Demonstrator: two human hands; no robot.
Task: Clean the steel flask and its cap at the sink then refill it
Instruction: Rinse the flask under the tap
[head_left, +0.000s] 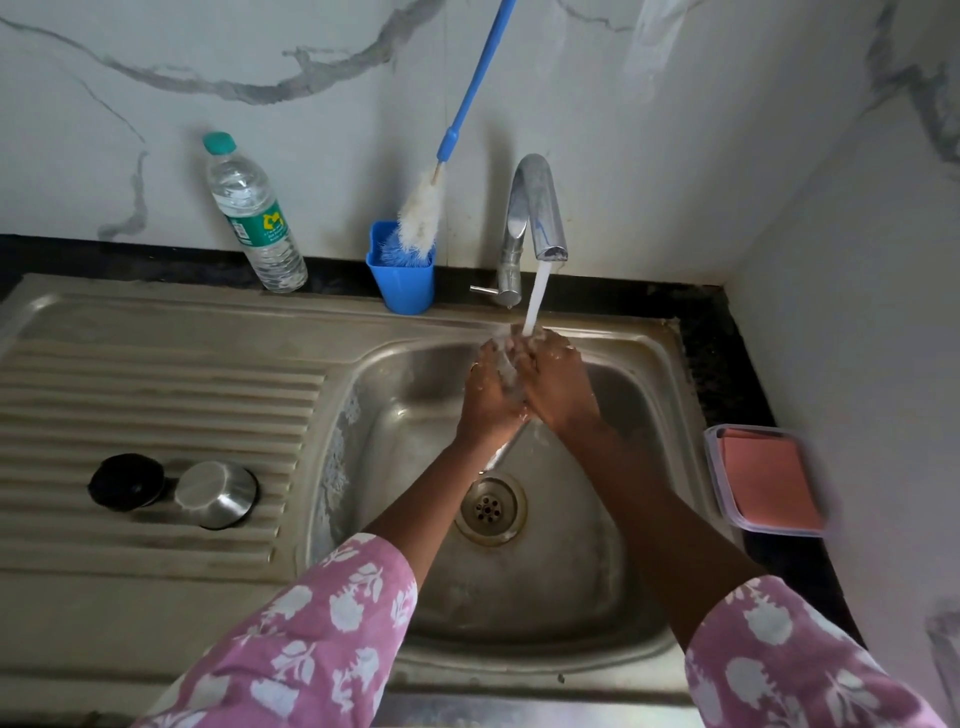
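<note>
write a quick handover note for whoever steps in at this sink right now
Hands: left hand and right hand are pressed together under the running tap, seemingly holding nothing.
Things: steel cap and black stopper sit side by side on the drainboard. The flask body is not in view.
Tools: bottle brush stands in the blue cup, beside the water bottle.
Done: cannot tell whether the cap parts are washed.
Left: probably find the flask, refill it, cap it.
</note>
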